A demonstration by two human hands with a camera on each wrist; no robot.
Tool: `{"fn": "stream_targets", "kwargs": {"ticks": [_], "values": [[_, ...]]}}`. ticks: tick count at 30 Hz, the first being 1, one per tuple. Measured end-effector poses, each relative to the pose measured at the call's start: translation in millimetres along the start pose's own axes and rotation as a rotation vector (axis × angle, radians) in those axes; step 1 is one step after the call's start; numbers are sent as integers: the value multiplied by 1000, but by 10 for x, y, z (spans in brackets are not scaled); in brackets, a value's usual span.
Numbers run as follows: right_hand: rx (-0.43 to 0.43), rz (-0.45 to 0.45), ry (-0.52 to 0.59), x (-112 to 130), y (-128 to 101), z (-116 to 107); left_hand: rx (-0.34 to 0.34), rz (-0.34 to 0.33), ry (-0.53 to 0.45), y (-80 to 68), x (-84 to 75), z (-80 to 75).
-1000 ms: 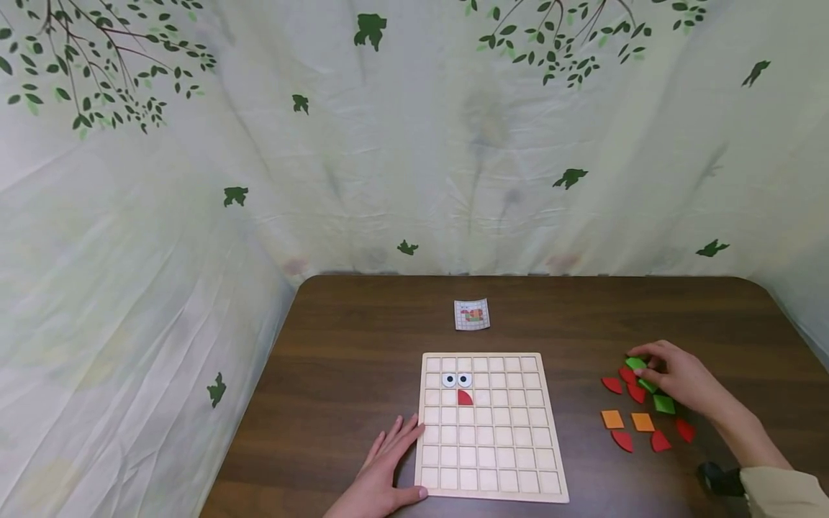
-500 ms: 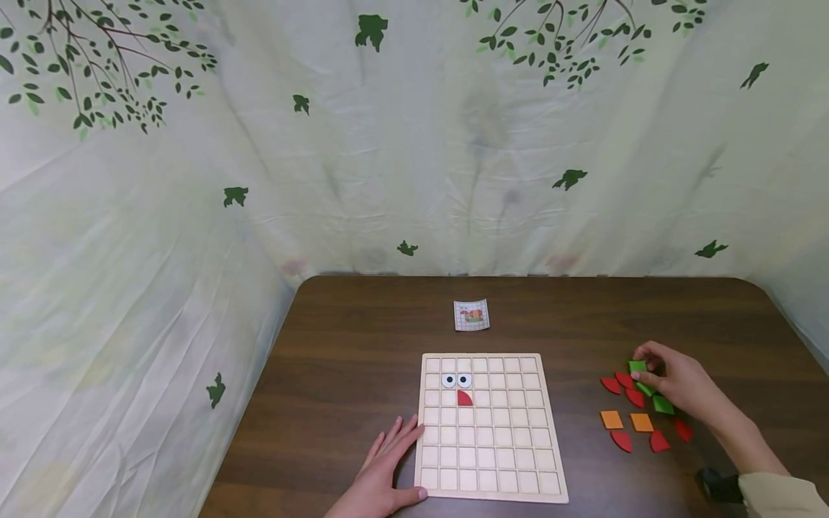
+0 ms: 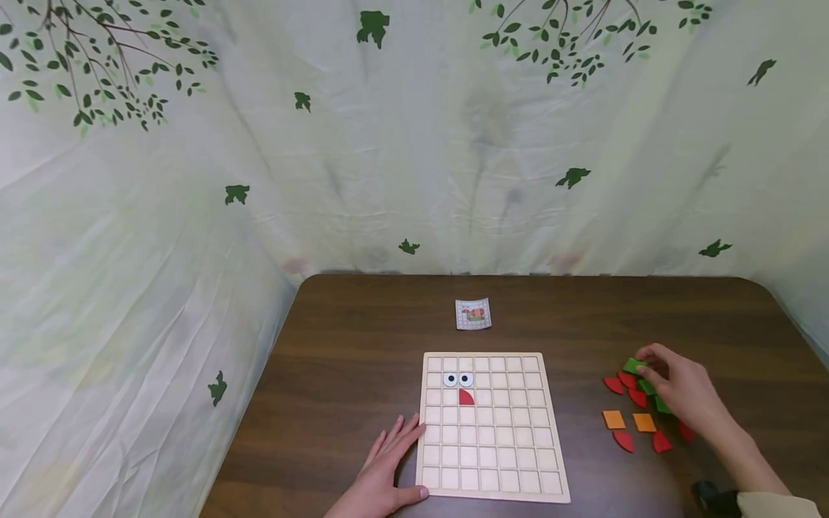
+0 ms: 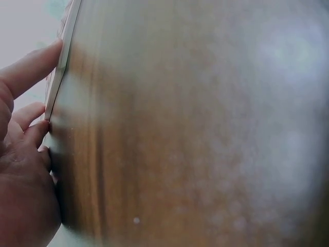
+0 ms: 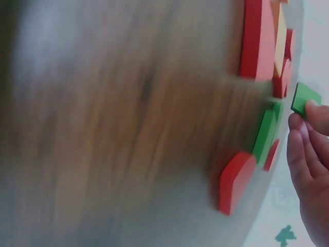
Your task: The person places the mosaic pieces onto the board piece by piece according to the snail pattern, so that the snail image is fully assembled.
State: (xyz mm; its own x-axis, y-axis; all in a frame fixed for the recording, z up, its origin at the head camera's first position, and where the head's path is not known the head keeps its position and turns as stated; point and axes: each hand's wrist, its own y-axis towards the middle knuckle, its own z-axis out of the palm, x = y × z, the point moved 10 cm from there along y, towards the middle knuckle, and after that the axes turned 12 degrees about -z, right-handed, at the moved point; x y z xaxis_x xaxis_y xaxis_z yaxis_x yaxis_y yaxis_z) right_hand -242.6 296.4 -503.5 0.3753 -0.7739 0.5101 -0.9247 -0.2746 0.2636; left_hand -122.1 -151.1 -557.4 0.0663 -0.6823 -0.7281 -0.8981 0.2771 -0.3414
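Observation:
A light wooden grid board (image 3: 486, 436) lies on the table. Two round eye pieces (image 3: 458, 379) and a red quarter-circle piece (image 3: 465, 397) sit in its cells, upper left. My left hand (image 3: 378, 475) rests along the board's left edge, thumb at the lower left corner, fingers extended. Over the loose pieces at the right, my right hand (image 3: 689, 388) pinches a green square piece (image 3: 632, 365) between thumb and fingers. In the right wrist view this green square (image 5: 304, 98) is raised off the table. Other green squares (image 3: 646, 387) lie under the hand, partly hidden by it.
Several red quarter-circle pieces (image 3: 623, 441) and two orange squares (image 3: 613, 420) lie near the right hand. A small picture card (image 3: 473, 314) lies beyond the board. A leaf-printed curtain (image 3: 414, 144) hangs behind the brown table (image 3: 337, 374).
The pinched green square has tilted in my right hand's fingers, and that hand has shifted slightly. My left hand stays at the board's edge.

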Motion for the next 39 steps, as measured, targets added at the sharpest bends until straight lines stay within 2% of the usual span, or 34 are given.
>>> {"fn": "stream_targets", "kwargs": {"ticks": [9, 14, 24, 32, 39], "values": [[0, -76, 40, 283, 92, 83, -32, 52, 11, -43, -72, -35], [20, -76, 80, 404, 133, 221, -16, 18, -2, -26, -48, -22], [-20, -105, 176, 714, 195, 378, 15, -32, -17, 3, -16, -5], [19, -131, 244, 998, 299, 569, -31, 59, -6, -40, -90, -43], [19, -154, 318, 1233, 373, 738, -13, 28, -26, -33, -68, -33]]}}
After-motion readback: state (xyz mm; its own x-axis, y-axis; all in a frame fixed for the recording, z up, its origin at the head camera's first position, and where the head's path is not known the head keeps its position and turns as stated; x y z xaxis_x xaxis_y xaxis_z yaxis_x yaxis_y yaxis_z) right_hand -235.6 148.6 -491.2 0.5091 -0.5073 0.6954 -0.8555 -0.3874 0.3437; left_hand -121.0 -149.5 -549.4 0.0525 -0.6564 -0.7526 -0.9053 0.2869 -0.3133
